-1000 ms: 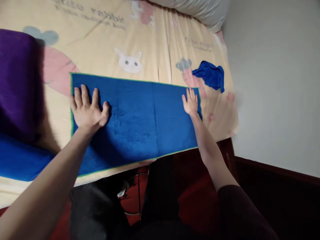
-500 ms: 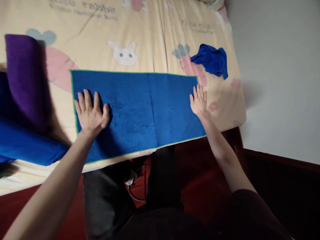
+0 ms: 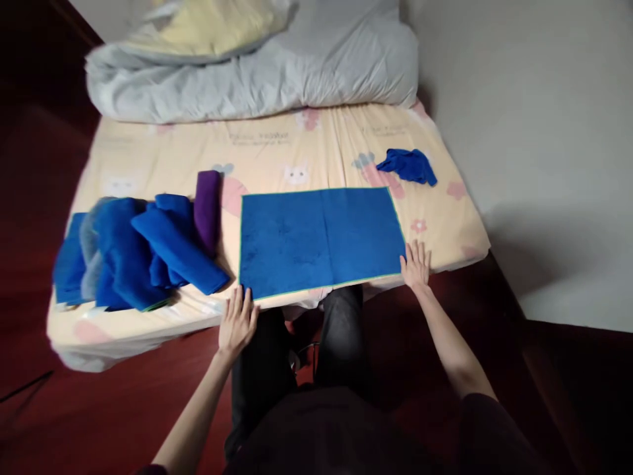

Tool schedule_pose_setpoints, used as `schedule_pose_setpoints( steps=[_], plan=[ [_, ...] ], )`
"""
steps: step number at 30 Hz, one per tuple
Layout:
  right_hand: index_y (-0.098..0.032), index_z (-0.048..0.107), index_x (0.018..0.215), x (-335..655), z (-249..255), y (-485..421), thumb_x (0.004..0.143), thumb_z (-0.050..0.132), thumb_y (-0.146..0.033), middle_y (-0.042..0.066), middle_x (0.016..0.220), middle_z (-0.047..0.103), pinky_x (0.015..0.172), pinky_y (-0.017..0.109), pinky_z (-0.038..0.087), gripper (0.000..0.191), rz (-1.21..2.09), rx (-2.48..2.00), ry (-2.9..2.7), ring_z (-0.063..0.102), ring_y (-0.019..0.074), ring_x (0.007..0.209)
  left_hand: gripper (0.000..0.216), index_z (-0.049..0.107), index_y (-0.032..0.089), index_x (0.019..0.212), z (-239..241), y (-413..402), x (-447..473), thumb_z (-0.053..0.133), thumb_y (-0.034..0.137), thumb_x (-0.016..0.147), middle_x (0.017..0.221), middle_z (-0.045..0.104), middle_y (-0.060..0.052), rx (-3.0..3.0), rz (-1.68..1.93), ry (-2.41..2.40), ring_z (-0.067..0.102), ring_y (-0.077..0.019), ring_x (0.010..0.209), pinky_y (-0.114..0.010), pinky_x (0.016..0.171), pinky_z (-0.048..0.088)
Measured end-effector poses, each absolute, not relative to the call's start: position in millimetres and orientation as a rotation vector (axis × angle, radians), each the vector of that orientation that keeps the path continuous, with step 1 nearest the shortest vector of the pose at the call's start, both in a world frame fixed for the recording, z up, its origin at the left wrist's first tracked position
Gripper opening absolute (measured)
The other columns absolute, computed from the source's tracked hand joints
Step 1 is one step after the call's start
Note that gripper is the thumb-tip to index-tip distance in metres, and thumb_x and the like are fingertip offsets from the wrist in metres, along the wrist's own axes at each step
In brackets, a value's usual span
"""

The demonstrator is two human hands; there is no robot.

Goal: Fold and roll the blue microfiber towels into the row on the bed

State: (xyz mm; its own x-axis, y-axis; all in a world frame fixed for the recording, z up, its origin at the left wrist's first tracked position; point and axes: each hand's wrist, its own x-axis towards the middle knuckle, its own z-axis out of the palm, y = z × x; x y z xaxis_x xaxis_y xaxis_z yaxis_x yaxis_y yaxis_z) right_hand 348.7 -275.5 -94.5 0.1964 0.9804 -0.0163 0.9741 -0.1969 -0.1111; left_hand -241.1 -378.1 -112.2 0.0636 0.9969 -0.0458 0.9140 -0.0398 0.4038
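A blue towel [image 3: 287, 244] with green edging lies spread flat along the front of the bed, a crease running down its middle. At its near left corner rests my left hand [image 3: 238, 322], palm down with the fingers stretched out. My right hand [image 3: 416, 265] lies at the near right corner, fingers straight and slightly apart. Neither hand grips the cloth. Whether a thumb is tucked under an edge cannot be seen.
Left of the towel is a heap of blue cloths [image 3: 128, 251] with a purple rolled cloth [image 3: 207, 211] beside it. A crumpled blue cloth [image 3: 408, 165] lies at the far right. Behind is a grey quilt [image 3: 247, 86] on the patterned bed sheet [image 3: 267, 155]; a wall [image 3: 544, 165] stands right.
Both hands have slid toward me, from the towel's surface to its near corners. My view has pulled back and tilted up, bringing the quilt and the whole cloth heap into sight.
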Motion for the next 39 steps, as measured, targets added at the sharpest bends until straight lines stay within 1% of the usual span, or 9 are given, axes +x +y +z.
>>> schedule_pose_setpoints(
  steps=[2,4,8,12,15,21,28,34,39],
  plan=[
    [-0.006,0.041,0.172,324,-100,-316,0.113,0.032,-0.040,0.021,0.185,0.024,0.138,0.068,0.016,0.069,0.148,-2.301,-1.883,0.013,0.0366,0.175,0.079,0.042,0.000,0.170,-125,-419,-234,0.029,0.049,0.110,0.182,0.026,-0.025,1.985,0.331,1.968,0.020,-0.0398,0.173,-0.061,0.140,0.021],
    [-0.008,0.043,0.172,284,-111,-366,0.113,0.032,-0.043,0.021,0.182,0.031,0.138,0.062,0.026,0.069,0.249,-2.196,-1.780,0.021,0.0346,0.174,0.077,0.044,0.000,0.169,-137,-455,-224,0.029,0.048,0.111,0.182,0.025,-0.027,1.876,0.274,2.057,0.022,-0.0436,0.171,-0.062,0.138,0.027],
    [-0.016,0.060,0.162,174,-141,-465,0.113,0.032,-0.048,0.020,0.161,0.062,0.125,0.053,0.050,0.065,0.565,-1.971,-1.485,0.058,0.0317,0.152,0.068,0.049,0.009,0.170,-142,-487,-209,0.040,0.041,0.110,0.182,0.027,-0.024,1.790,0.133,2.149,0.026,-0.0448,0.170,-0.063,0.136,0.031],
    [-0.018,0.064,0.158,106,-146,-506,0.109,0.049,-0.047,0.016,0.173,0.050,0.133,0.058,0.040,0.059,0.612,-1.925,-1.467,0.045,0.0363,0.162,0.068,0.046,0.016,0.173,-130,-478,-203,0.052,0.037,0.108,0.184,0.024,-0.022,1.793,0.001,2.173,0.023,-0.0455,0.171,-0.064,0.134,0.032],
    [-0.015,0.072,0.148,105,-135,-496,0.106,0.053,-0.039,0.018,0.166,0.058,0.131,0.055,0.043,0.052,0.623,-1.898,-1.412,0.053,0.0342,0.155,0.070,0.043,0.016,0.174,-122,-472,-202,0.053,0.037,0.108,0.184,0.021,-0.022,1.781,-0.080,2.159,0.021,-0.0463,0.171,-0.064,0.134,0.031],
    [-0.017,0.082,0.125,101,-115,-461,0.106,0.052,-0.030,0.018,0.136,0.078,0.124,0.048,0.050,0.038,0.635,-1.777,-1.367,0.066,0.0293,0.133,0.070,0.039,0.017,0.176,-115,-476,-202,0.049,0.039,0.110,0.185,0.019,-0.022,1.781,-0.094,2.122,0.021,-0.0464,0.171,-0.064,0.135,0.029],
    [-0.021,0.080,0.128,82,-114,-429,0.102,0.062,-0.035,0.011,0.125,0.083,0.113,0.040,0.059,0.035,0.933,-1.489,-1.221,0.079,0.0243,0.114,0.072,0.039,0.017,0.176,-118,-477,-202,0.052,0.039,0.108,0.186,0.018,-0.021,1.769,-0.073,2.126,0.020,-0.0454,0.172,-0.063,0.135,0.028],
    [-0.018,0.080,0.112,79,-123,-392,0.087,0.083,-0.052,0.011,0.112,0.083,0.087,0.037,0.068,0.042,1.134,-1.341,-0.735,0.080,0.0201,0.083,0.070,0.041,0.016,0.175,-118,-475,-201,0.049,0.039,0.109,0.185,0.018,-0.022,1.771,-0.079,2.127,0.020,-0.0460,0.172,-0.064,0.136,0.027],
    [-0.016,0.077,0.103,73,-120,-372,0.077,0.092,-0.051,0.007,0.087,0.081,0.066,0.029,0.065,0.046,1.291,-1.275,-0.429,0.073,0.0155,0.064,0.069,0.042,0.015,0.174,-121,-478,-200,0.049,0.038,0.109,0.185,0.019,-0.022,1.781,-0.087,2.143,0.020,-0.0468,0.171,-0.063,0.135,0.029]
  ],
)
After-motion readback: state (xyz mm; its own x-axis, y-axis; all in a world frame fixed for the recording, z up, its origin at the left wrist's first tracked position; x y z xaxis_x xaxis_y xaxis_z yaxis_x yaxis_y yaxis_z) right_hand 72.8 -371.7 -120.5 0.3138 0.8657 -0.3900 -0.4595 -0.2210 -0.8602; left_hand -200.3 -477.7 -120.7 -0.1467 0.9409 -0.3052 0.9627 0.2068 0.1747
